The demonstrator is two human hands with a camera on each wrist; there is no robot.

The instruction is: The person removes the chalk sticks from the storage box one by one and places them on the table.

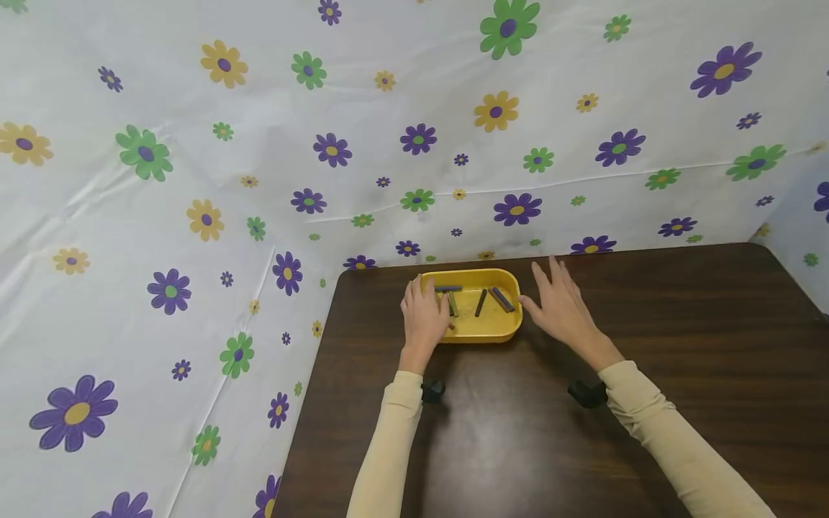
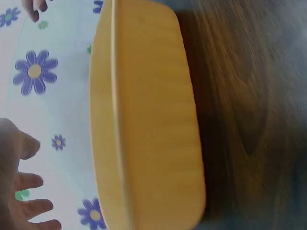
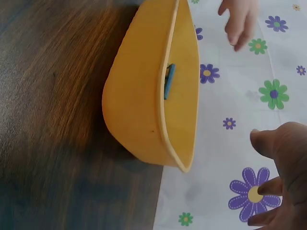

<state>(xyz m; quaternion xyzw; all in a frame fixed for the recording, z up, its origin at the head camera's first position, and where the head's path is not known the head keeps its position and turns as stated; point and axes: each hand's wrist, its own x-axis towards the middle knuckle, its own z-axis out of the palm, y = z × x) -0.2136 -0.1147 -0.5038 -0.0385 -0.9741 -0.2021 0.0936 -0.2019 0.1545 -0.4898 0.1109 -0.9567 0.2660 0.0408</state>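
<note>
A shallow yellow tray (image 1: pixel 482 337) sits at the far side of the dark table. Inside lie several short crayon-like sticks, among them a dark one (image 1: pixel 481 303), a bluish-grey one (image 1: pixel 447 288) and an olive one (image 1: pixel 453 304). My left hand (image 1: pixel 424 316) hovers over the tray's left end, covering part of it; the left wrist view shows its fingers (image 2: pixel 36 207) spread apart, holding nothing. Just off the right end is my right hand (image 1: pixel 562 308), fingers extended and thumb close to the rim. From the right wrist, a blue stick (image 3: pixel 169 82) shows inside the tray.
Brown wood-grain table (image 1: pixel 680 360) extends in front and to the right of the tray. A white flowered sheet (image 1: pixel 363 115) hangs behind the table and along its left side. Dark wrist devices (image 1: pixel 588 393) sit below both wrists.
</note>
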